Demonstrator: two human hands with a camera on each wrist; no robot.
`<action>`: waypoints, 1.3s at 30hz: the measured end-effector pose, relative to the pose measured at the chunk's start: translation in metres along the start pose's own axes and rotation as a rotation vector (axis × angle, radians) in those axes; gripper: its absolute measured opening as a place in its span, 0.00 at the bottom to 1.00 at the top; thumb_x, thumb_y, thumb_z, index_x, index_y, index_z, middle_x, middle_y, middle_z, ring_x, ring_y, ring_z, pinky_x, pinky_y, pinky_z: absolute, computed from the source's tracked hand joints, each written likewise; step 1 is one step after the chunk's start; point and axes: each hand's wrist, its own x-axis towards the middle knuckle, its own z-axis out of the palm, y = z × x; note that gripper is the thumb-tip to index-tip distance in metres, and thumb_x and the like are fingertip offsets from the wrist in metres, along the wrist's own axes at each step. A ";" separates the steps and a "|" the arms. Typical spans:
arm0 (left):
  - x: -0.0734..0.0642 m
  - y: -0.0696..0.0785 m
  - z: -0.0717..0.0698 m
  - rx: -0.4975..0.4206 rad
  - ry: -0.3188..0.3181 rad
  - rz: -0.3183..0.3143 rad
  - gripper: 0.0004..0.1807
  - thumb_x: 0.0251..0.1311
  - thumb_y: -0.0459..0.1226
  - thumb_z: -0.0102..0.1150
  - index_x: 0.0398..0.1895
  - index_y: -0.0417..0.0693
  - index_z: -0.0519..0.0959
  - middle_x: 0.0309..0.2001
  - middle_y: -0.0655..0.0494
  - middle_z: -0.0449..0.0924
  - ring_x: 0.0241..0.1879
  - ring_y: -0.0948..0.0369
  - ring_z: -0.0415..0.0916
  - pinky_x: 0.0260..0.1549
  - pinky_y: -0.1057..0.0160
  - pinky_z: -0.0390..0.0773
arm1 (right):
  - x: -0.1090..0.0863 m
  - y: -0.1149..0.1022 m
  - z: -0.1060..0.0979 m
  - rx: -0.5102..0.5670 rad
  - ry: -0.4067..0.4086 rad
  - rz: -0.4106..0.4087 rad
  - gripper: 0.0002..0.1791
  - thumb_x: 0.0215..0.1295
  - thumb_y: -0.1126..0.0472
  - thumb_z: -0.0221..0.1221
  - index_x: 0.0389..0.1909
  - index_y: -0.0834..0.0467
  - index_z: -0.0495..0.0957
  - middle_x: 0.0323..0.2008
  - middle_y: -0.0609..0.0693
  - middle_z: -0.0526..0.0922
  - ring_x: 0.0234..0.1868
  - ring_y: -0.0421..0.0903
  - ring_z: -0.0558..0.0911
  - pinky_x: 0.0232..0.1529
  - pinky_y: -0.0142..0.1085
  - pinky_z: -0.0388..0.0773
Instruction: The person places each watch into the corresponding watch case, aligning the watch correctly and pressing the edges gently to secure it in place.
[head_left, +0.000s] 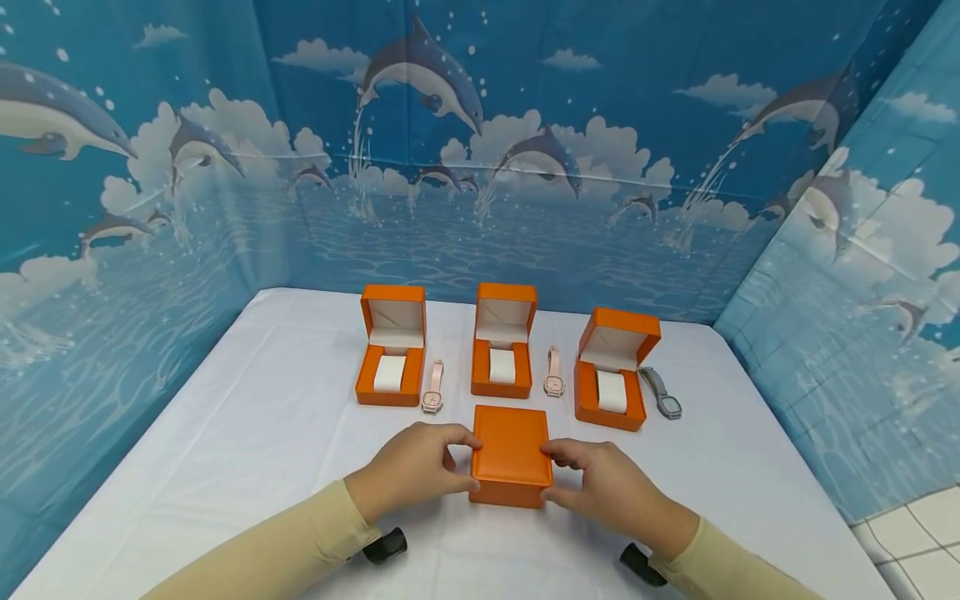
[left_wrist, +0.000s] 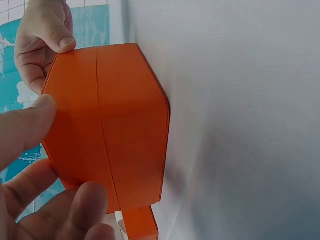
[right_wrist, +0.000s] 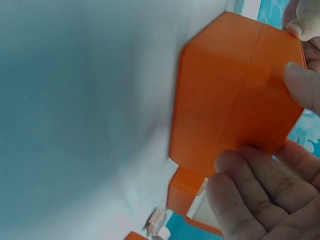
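A closed orange watch box (head_left: 512, 443) sits on the white-covered table, between the two hands. My left hand (head_left: 411, 468) holds its left side, with the thumb low near the front corner and the index finger at the lid's edge. On the opposite side my right hand (head_left: 617, 485) grips the box in the same way. In the left wrist view, the thumb (left_wrist: 42, 117) presses the lid part, above a seam along the box (left_wrist: 107, 130). Seen from the right wrist, the lid of the box (right_wrist: 235, 95) is down and the fingertips (right_wrist: 231, 164) touch its side.
Behind stand three open orange watch boxes, left (head_left: 366, 379), middle (head_left: 480, 379) and right (head_left: 600, 417), each with a white cushion. Beside them lie two pink watches (head_left: 432, 400) (head_left: 554, 383) and a grey watch (head_left: 666, 402). A dolphin-printed curtain (head_left: 495, 225) surrounds the table (head_left: 225, 467).
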 end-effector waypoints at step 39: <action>0.011 -0.073 -0.107 0.182 0.121 -0.141 0.33 0.68 0.48 0.70 0.75 0.58 0.74 0.73 0.53 0.74 0.73 0.46 0.70 0.69 0.40 0.74 | 0.066 -0.037 -0.041 -0.090 0.140 -0.180 0.25 0.72 0.49 0.68 0.64 0.56 0.83 0.55 0.51 0.88 0.54 0.51 0.85 0.59 0.52 0.84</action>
